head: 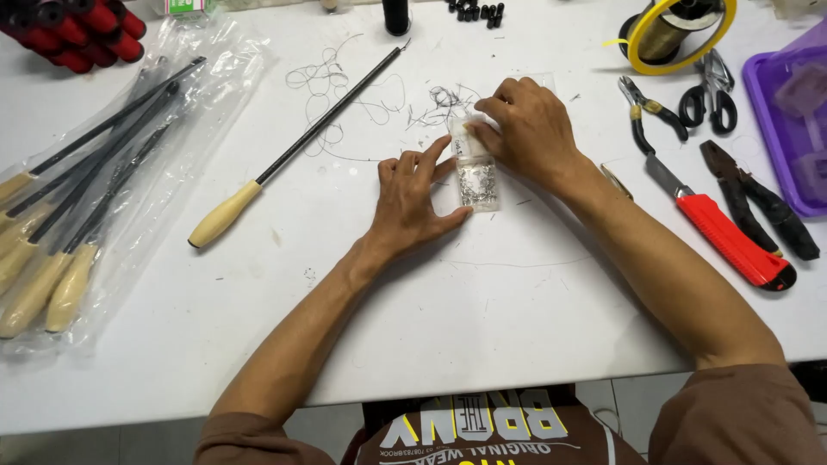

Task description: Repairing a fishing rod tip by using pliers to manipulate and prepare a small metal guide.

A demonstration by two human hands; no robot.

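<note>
Fingers (431,159) of the left hand (412,200) lie spread and flat, pressing the left edge of a small clear bag (475,172) of tiny metal parts on the tabletop (517,301). The right hand (527,129) has its fingers bunched, pinching the bag's top end, which looks still closed; nothing has been tipped out. Far left of the fingers lie bagged files (69,207); a single file (293,146) lies nearer. Right of them: pliers (650,116), scissors (711,90), a red knife (728,237).

On the white table (517,319) lie a long file (297,138), bagged files (77,198), pliers (642,112), scissors (711,90), a red knife (724,232), a yellow spool (676,30), maybe wire.
</note>
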